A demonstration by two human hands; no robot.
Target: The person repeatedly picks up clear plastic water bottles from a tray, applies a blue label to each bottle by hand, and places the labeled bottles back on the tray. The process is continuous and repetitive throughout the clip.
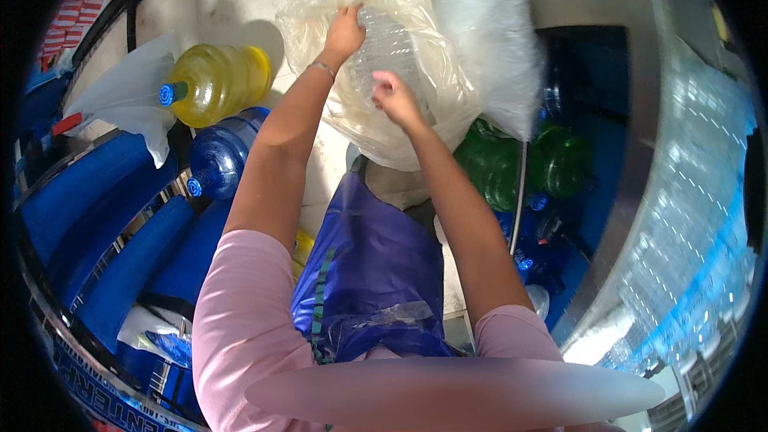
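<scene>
Clear ribbed plastic (390, 46) lies at twelve o'clock in our cloudy bag (376, 136); our left hand (345, 37) curls at its edge, grip unclear; our half-curled right hand (398, 101) looks empty; seemingly arranging it, we need a two-handed hold

Forearms (290, 128) outstretched, left farther, right fingers (387, 78) bent

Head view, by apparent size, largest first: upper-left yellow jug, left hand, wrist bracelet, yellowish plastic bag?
1. Yellowish plastic bag
2. Yellow jug
3. Left hand
4. Bracelet
</scene>
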